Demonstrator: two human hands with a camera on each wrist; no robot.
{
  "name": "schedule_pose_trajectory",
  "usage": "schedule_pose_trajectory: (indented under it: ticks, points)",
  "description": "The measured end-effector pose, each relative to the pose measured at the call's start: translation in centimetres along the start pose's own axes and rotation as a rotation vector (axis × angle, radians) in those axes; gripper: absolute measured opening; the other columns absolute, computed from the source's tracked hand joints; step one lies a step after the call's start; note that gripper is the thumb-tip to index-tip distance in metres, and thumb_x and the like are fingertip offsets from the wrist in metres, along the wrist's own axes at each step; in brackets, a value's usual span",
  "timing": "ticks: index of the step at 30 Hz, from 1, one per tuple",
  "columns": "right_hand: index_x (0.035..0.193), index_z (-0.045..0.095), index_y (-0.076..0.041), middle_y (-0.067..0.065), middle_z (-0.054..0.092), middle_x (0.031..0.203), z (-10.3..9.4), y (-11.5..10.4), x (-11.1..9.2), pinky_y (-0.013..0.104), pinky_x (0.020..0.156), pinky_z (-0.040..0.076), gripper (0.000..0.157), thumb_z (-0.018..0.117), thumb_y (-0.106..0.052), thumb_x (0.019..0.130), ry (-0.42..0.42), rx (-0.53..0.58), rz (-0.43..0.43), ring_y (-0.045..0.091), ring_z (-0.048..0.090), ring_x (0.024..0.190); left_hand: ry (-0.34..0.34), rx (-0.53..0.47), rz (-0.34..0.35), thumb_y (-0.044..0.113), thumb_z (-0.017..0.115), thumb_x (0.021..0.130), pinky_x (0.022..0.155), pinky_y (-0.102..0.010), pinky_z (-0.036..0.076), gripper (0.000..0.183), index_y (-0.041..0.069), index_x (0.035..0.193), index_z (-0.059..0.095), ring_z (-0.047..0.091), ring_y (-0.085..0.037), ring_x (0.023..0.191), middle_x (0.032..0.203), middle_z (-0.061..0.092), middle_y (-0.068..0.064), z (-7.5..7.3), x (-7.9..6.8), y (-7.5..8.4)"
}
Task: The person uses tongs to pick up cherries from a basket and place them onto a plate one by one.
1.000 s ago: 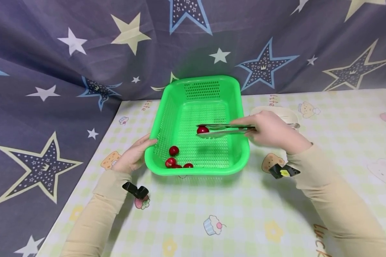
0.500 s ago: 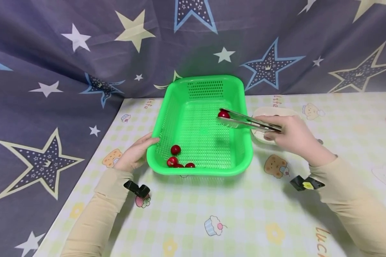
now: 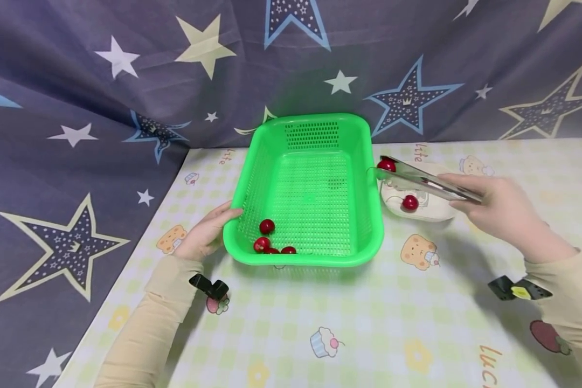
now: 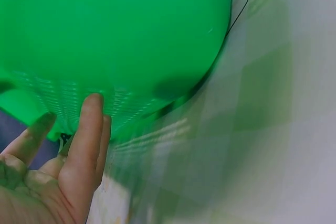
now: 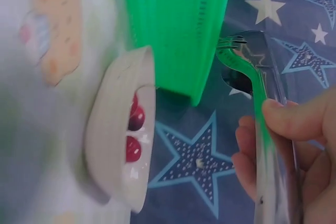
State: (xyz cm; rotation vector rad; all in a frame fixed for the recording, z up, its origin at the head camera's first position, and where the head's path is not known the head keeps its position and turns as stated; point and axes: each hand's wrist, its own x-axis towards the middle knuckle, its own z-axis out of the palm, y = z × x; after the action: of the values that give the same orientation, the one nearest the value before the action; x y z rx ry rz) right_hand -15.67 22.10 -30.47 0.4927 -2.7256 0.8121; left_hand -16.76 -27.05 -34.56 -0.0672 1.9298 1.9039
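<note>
My right hand (image 3: 499, 207) grips metal tongs (image 3: 429, 180). Between the tips of the tongs is a red cherry (image 3: 386, 164), held above the left side of a cream bowl (image 3: 438, 213). Another cherry (image 3: 410, 203) lies in that bowl; in the right wrist view more than one cherry (image 5: 133, 149) shows inside. On the left, my left hand (image 3: 206, 234) rests against the side of a green plastic basket (image 3: 378, 231), a fingertip at its rim. The left wrist view shows its fingers (image 4: 89, 140) straight along the outer wall. Several cherries (image 3: 267, 226) lie in the basket's near left corner.
A checked tablecloth (image 3: 359, 307) with printed cartoons covers the table. Behind it and along the left hangs a dark curtain (image 3: 291, 75) with stars. The basket's right rim stands close beside the bowl.
My right hand has moved right with the tongs, carrying the cherry out of the basket, over its right rim, to above the bowl. My left hand has stayed at the basket's left side.
</note>
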Motion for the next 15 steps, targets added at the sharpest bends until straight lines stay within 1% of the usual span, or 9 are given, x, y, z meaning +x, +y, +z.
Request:
schedule_pose_trajectory:
  ticks: [1,2,4,6,8,9,10,12,15]
  points:
    - [0.123,0.064,-0.011,0.021,0.064,0.117,-0.1,0.3,-0.1,0.039,0.075,0.05,0.05,0.071,0.003,0.076,-0.005,-0.006,0.006,0.038,0.06,0.103,0.0,0.0,0.0,0.02,0.044,0.1,0.076,-0.023,0.057,0.057,0.003,0.149,0.022,0.065,-0.008,0.085,0.104,0.063,0.006,0.0,0.0,0.0]
    - [0.123,0.064,-0.009,0.023,0.063,0.117,-0.2,0.6,-0.3,0.046,0.08,0.049,0.05,0.071,0.004,0.076,-0.013,-0.005,0.006,0.044,0.059,0.104,0.001,-0.002,-0.001,0.02,0.045,0.1,0.076,-0.023,0.057,0.057,0.003,0.149,0.022,0.065,-0.008,0.086,0.104,0.063,0.006,0.0,0.0,0.1]
    - [0.124,0.063,-0.007,0.026,0.06,0.119,-0.3,1.3,-0.6,0.06,0.083,0.045,0.05,0.07,0.005,0.076,-0.034,-0.017,0.009,0.049,0.056,0.104,-0.006,-0.007,0.001,0.02,0.045,0.099,0.078,-0.023,0.056,0.058,0.002,0.149,0.021,0.065,-0.008,0.087,0.104,0.063,0.006,0.1,0.0,0.2]
    - [0.124,0.062,-0.005,0.029,0.059,0.119,-0.4,1.9,-0.8,0.062,0.082,0.044,0.05,0.07,0.005,0.076,-0.046,-0.044,0.014,0.051,0.056,0.102,-0.013,-0.012,0.001,0.02,0.045,0.099,0.079,-0.023,0.056,0.059,0.002,0.149,0.02,0.064,-0.008,0.088,0.104,0.062,0.005,0.1,0.0,0.2]
    - [0.123,0.063,-0.004,0.029,0.059,0.117,-0.6,2.4,-1.1,0.054,0.074,0.049,0.049,0.071,0.004,0.075,-0.042,-0.089,0.014,0.044,0.062,0.09,-0.015,-0.015,-0.002,0.02,0.046,0.099,0.079,-0.023,0.056,0.059,0.002,0.149,0.02,0.065,-0.008,0.088,0.104,0.062,0.006,0.0,0.0,0.2]
    - [0.122,0.063,-0.004,0.03,0.06,0.117,-0.7,2.7,-1.2,0.05,0.07,0.05,0.048,0.071,0.004,0.075,-0.037,-0.111,0.015,0.04,0.063,0.085,-0.013,-0.015,-0.003,0.019,0.045,0.099,0.079,-0.023,0.056,0.059,0.002,0.15,0.019,0.065,-0.008,0.088,0.104,0.062,0.006,0.0,0.0,0.2]
    - [0.122,0.063,-0.004,0.03,0.06,0.116,-0.8,2.9,-1.3,0.043,0.063,0.049,0.048,0.071,0.003,0.076,-0.033,-0.134,0.022,0.034,0.062,0.074,-0.012,-0.012,-0.004,0.02,0.046,0.099,0.079,-0.024,0.056,0.06,0.003,0.15,0.019,0.065,-0.008,0.088,0.104,0.062,0.006,0.0,0.0,0.2]
    - [0.123,0.063,-0.004,0.029,0.061,0.114,-1.1,3.4,-1.6,0.034,0.055,0.041,0.047,0.071,0.001,0.077,-0.028,-0.17,0.038,0.024,0.052,0.059,-0.011,-0.011,-0.006,0.02,0.045,0.099,0.08,-0.024,0.056,0.06,0.004,0.15,0.019,0.065,-0.008,0.089,0.106,0.062,0.006,-0.1,0.1,0.1]
    - [0.122,0.063,-0.003,0.029,0.061,0.112,-1.5,4.1,-2.0,0.029,0.05,0.034,0.046,0.071,0.001,0.077,-0.016,-0.201,0.05,0.016,0.041,0.051,-0.004,-0.01,-0.006,0.02,0.046,0.099,0.079,-0.024,0.057,0.059,0.005,0.15,0.02,0.065,-0.008,0.089,0.107,0.062,0.006,-0.2,0.2,-0.1]
